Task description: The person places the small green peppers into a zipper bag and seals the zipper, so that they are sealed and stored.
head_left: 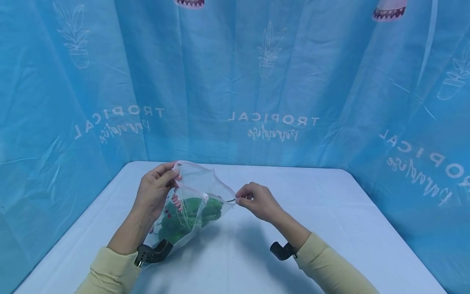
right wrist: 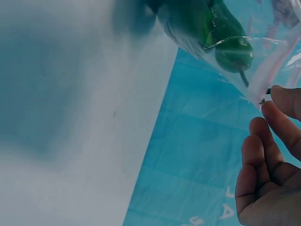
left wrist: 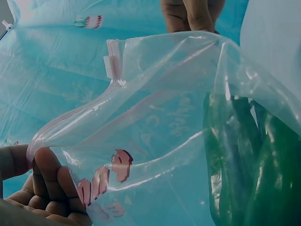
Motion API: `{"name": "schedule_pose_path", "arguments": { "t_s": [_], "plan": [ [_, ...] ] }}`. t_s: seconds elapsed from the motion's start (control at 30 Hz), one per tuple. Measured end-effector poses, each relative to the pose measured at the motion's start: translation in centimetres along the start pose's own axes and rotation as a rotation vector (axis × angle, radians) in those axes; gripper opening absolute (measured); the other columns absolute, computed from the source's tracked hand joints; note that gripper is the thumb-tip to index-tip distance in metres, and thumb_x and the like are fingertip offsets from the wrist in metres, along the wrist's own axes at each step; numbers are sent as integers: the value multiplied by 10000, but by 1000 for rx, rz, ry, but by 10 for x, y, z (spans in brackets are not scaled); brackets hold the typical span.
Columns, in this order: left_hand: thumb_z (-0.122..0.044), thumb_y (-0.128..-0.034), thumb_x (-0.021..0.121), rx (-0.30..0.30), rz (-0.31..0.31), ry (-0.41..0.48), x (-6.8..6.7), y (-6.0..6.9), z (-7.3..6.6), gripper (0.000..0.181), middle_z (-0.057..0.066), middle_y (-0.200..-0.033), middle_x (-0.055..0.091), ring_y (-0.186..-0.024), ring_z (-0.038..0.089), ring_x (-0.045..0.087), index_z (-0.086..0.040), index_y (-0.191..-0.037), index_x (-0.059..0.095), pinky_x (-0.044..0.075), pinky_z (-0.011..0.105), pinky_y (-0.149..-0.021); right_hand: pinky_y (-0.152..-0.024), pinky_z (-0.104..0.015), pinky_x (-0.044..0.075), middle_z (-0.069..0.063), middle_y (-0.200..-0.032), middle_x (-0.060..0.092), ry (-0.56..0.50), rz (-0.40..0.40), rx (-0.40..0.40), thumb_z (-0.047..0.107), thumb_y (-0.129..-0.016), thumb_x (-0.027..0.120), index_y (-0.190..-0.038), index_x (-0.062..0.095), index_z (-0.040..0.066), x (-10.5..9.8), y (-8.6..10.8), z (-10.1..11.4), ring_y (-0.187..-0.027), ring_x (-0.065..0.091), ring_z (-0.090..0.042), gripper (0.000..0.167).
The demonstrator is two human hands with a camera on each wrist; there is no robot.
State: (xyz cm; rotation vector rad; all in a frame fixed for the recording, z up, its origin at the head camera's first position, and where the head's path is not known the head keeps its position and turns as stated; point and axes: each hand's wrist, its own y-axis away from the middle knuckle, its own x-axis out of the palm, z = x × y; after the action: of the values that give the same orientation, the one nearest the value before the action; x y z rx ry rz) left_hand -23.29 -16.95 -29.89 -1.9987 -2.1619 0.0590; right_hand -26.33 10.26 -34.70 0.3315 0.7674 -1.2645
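Observation:
A clear zip bag [head_left: 189,185] with pink edges and red print is tilted above the table, its mouth spread apart. Inside lie green peppers [head_left: 187,214]; one pepper's stem [right wrist: 243,78] shows in the right wrist view. My left hand [head_left: 156,190] pinches the left side of the bag's rim between thumb and fingers. On the other side, my right hand [head_left: 258,201] pinches the bag's right corner, where a small dark tip shows at the fingertips. A pale slider [left wrist: 108,67] sits on the zip strip.
A white-covered table [head_left: 312,228] lies under the hands. Blue printed curtains [head_left: 275,90] stand behind it and on both sides. Each wrist wears a black camera mount, one on the left [head_left: 153,252] and one on the right [head_left: 282,250].

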Motion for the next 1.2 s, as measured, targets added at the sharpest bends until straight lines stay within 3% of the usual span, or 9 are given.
{"name": "schedule_pose_path", "arguments": {
  "t_s": [0.5, 0.83, 1.07, 1.2],
  "plan": [
    [-236, -925, 600, -5, 8, -1, 0, 1, 2, 373, -106, -768, 628, -696, 51, 547, -18, -1222, 541, 474, 186, -706, -622, -253, 469, 10, -851, 605, 46, 5, -57, 162, -854, 670, -831, 709, 155, 11, -6, 1, -756, 538, -129, 46],
    [-232, -946, 563, -9, 46, -27, 5, 2, 7, 353, -104, -772, 623, -713, 69, 531, -15, -1224, 540, 475, 181, -700, -614, -242, 410, 35, -774, 573, 175, 10, -159, 191, -863, 654, -851, 724, 178, 25, -18, 25, -732, 484, -122, 73],
    [-231, -942, 570, 6, 37, -29, 0, 0, 11, 378, -104, -753, 623, -682, 72, 528, 7, -1233, 533, 474, 191, -682, -614, -259, 449, 45, -808, 579, 136, -30, -104, 220, -858, 666, -932, 719, 185, 14, -17, 32, -745, 506, -126, 98],
    [-241, -950, 555, 12, 24, -117, -3, -2, 19, 383, -119, -750, 612, -682, 68, 526, -7, -1253, 535, 473, 196, -674, -617, -271, 467, 51, -833, 591, 82, -56, -83, 231, -863, 661, -965, 708, 190, 5, -10, 25, -773, 519, -127, 120]
  ]
}}
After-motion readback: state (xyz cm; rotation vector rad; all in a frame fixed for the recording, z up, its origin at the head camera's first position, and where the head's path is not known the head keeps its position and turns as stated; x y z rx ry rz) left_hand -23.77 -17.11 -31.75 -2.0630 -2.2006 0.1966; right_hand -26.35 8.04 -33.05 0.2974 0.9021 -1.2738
